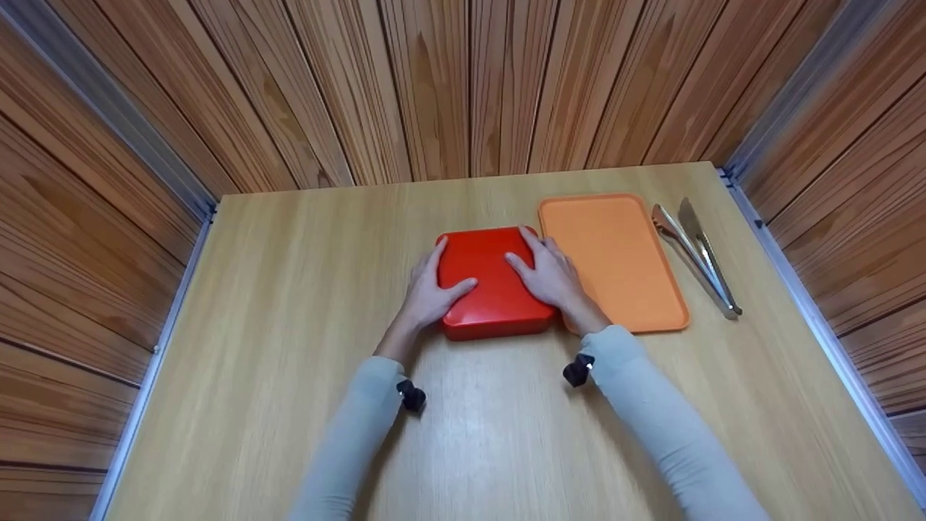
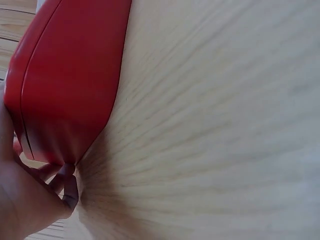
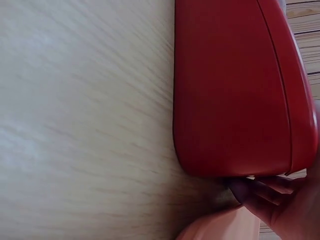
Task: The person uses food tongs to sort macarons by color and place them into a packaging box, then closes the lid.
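Red box sits flat on the wooden table, roughly mid-table, lid on, glossy top facing up. Left hand grips its left edge: thumb lies across the top surface, fingers wrap down the side; the left wrist view shows fingertips tucked at the box's lower corner against the table. Right hand grips the right edge the same way: thumb on top pointing inward, fingers spread along the side toward the far corner; the right wrist view shows fingers curled under the box's corner, next to the orange edge. Both hands are grasping the box, one per side; whether it rests fully on the table or is lifted slightly cannot be told from the wrist views, head view suggests it is down. Orange tray lies flat just right of the box, long side running away from the person, near edge touching or almost touching the right wrist. Metal tongs lie on the table just right of the tray, apart from it, handles toward the person, tips toward the far wall. Both forearms are in light grey sleeves, each with a small black wrist mount. Wood-panel walls enclose the table on three sides.
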`<state>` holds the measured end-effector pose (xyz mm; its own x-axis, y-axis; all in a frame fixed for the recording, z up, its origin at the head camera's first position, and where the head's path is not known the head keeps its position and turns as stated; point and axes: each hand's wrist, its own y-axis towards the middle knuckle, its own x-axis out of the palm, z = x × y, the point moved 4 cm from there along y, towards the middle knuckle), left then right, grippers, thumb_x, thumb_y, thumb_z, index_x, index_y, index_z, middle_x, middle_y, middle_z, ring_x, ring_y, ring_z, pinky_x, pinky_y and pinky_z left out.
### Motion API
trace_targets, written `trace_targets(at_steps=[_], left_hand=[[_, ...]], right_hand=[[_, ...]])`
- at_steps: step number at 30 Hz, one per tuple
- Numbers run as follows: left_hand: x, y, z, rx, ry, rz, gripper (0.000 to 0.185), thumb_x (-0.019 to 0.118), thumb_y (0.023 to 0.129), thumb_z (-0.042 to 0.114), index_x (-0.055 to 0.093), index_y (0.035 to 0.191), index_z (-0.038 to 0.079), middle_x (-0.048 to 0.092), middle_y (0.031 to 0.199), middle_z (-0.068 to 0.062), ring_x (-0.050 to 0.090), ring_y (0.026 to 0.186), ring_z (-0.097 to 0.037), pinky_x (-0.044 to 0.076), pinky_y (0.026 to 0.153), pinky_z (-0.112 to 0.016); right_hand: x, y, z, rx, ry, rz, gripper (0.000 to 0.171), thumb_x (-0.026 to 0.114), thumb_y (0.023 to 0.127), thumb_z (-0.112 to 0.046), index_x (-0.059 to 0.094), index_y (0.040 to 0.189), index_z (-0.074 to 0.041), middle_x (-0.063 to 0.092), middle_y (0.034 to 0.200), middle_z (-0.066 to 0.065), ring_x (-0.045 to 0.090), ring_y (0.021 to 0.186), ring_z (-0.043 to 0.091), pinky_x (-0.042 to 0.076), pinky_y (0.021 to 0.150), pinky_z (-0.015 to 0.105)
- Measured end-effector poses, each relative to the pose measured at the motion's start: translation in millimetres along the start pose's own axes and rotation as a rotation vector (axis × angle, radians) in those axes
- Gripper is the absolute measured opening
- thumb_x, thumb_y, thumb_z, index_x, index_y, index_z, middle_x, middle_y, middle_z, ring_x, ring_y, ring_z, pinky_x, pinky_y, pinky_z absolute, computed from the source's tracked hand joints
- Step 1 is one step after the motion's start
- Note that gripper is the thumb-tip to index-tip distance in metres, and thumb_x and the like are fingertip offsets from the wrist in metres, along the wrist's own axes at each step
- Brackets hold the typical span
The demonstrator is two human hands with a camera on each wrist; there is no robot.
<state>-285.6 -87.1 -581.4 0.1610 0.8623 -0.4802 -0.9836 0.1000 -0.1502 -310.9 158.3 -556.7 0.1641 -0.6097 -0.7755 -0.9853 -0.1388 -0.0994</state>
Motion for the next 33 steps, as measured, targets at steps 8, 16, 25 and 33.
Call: trace_targets(at_steps=[8,16,25,33], left_hand=[[2.0,-2.8,-1.1,-0.007,0.007,0.031,0.107,0.085,0.095,0.051,0.022,0.181,0.039,0.029,0.186,-0.012,0.031,0.17,-0.039,0.038,0.138,-0.069],[2.8,-3.9,-1.7,-0.006,0.038,0.051,0.106,0.084,0.095,0.052,0.022,0.181,0.04,0.035,0.185,-0.01,0.036,0.168,-0.038,0.039,0.137,-0.069],[2.8,-1.7,-0.2,-0.015,0.042,0.042,0.104,0.083,0.096,0.051,0.024,0.181,0.037,0.034,0.185,-0.012,0.035,0.169,-0.039,0.038,0.138,-0.069],[-21.1,-3.7,18.9,-0.002,0.13,0.06,0.088,0.074,0.103,0.053,0.033,0.179,0.033,0.028,0.188,-0.012,0.028,0.174,-0.04,0.032,0.14,-0.072]], right_hand=[[4,-3,2,0.054,0.015,-0.022,0.08,0.056,0.113,-0.058,0.025,0.181,-0.031,0.031,0.182,0.03,0.041,0.161,0.057,0.036,0.135,0.077],[6,-6,2,0.039,-0.009,0.061,0.076,0.059,0.111,-0.052,0.034,0.179,-0.028,0.047,0.173,0.029,0.055,0.152,0.053,0.048,0.129,0.071],[2,-7,3,-0.024,-0.047,0.12,0.072,0.061,0.11,-0.05,0.044,0.175,-0.022,0.058,0.161,0.029,0.065,0.139,0.052,0.056,0.119,0.066],[-26,-7,1,-0.109,-0.031,0.114,0.063,0.06,0.113,-0.046,0.056,0.166,-0.012,0.057,0.161,0.026,0.063,0.143,0.049,0.054,0.124,0.066]])
